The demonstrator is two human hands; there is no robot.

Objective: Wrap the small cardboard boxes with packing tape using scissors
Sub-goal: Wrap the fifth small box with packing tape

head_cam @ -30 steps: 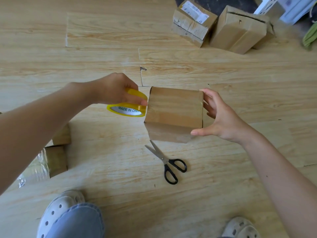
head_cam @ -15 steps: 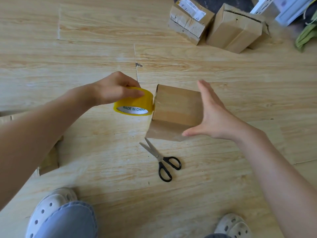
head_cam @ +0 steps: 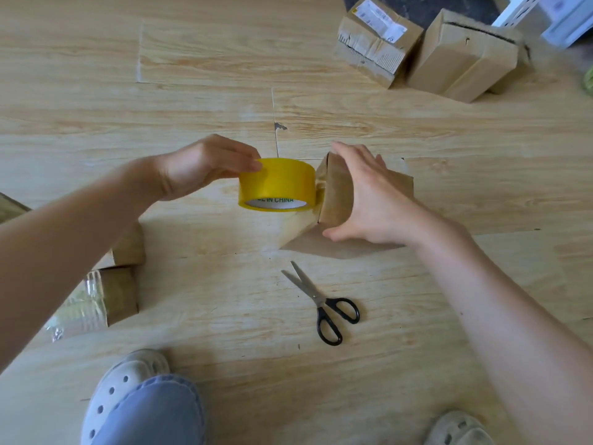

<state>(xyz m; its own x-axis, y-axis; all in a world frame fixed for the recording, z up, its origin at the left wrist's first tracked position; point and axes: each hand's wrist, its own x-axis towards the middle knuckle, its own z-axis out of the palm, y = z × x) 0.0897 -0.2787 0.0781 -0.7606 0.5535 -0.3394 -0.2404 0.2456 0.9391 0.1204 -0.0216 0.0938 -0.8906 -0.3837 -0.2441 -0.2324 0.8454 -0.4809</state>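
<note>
A small brown cardboard box (head_cam: 337,200) is held above the wooden floor, tilted with one end facing left. My right hand (head_cam: 372,200) grips it from above, fingers over the top and thumb underneath. My left hand (head_cam: 202,168) holds a yellow roll of packing tape (head_cam: 277,184) pressed against the box's left end, where a short strip of tape joins roll and box. Black-handled scissors (head_cam: 321,303) lie on the floor just below the box, blades apart and pointing up-left.
Two larger cardboard boxes (head_cam: 378,40) (head_cam: 462,56) stand at the back right. Tape-wrapped small boxes (head_cam: 109,297) lie at the left under my forearm. My feet in light clogs (head_cam: 125,383) (head_cam: 459,428) are at the bottom edge.
My right hand has turned the box so its end faces left and now covers its top. The tape roll has shifted right and tipped up, staying against the box.
</note>
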